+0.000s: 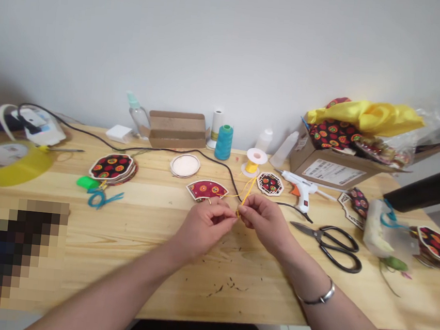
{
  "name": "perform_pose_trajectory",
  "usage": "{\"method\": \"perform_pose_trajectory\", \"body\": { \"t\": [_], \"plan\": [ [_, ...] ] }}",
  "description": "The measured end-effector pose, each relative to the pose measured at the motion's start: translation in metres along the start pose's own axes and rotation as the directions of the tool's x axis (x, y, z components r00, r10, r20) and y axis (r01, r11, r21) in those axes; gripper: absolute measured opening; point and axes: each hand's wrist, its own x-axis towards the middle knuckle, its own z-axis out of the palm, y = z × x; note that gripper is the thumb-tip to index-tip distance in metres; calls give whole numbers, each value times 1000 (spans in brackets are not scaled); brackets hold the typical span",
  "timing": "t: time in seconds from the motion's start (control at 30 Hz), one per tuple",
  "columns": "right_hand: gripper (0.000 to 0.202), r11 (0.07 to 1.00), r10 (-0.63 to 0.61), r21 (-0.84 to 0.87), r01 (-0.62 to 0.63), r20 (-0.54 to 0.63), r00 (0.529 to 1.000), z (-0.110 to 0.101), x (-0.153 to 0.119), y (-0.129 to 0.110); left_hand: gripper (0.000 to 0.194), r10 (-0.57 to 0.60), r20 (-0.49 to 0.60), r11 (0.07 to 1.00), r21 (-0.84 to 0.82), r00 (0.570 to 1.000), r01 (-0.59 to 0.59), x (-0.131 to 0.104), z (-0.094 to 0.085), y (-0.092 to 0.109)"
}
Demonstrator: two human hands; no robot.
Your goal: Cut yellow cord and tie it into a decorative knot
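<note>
Over the middle of the table, my left hand (pixel 207 225) and my right hand (pixel 264 220) meet with fingertips pinched close together. Yellow cord (pixel 247 192) rises from my right fingers, and its lower part sits between the two pinches. Fine detail at the fingertips is too small to make out. A thinner yellow strand runs left to a fan-shaped piece (pixel 198 188) with dark red patterned fabric, just behind my left hand. Beyond my right hand stands a white spool (pixel 257 156) of yellow cord, beside an octagonal patterned piece (pixel 269 184).
Black scissors (pixel 324 238) and a white glue gun (pixel 299 189) lie at right, before a full cardboard box (pixel 321 167). Teal thread (pixel 224 142) stands behind a black cable (pixel 159 149). Stacked fabric pieces (pixel 111 167) and yellow tape (pixel 29 167) are at left.
</note>
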Motion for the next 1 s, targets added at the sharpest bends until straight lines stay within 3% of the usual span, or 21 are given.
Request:
{"method": "perform_pose_trajectory", "body": {
  "t": [0.2,0.4,0.57,0.8,0.93,1.0],
  "plan": [
    [23,999,22,47,-22,-1,1000,3,-1,0,22,259,73,880,393,963,-267,-5,3,-6],
    [18,1000,-11,-24,11,-17,1000,6,-2,4,22,314,128,810,480,941,-336,-8,5,-14],
    [16,996,-55,-73,54,-13,998,4,-1,6,17,312,82,848,425,947,-316,-8,4,-5],
    [13,966,-135,-224,128,-12,991,2,-1,7,6,183,-171,954,270,968,-132,-3,0,1],
    [10,932,-179,-323,163,-21,984,3,-2,8,34,24,-39,999,-32,999,-25,-3,6,-3],
    [10,921,-189,-350,171,-19,982,4,-3,8,39,-48,39,992,-115,998,52,-4,8,-4]
  ]
}}
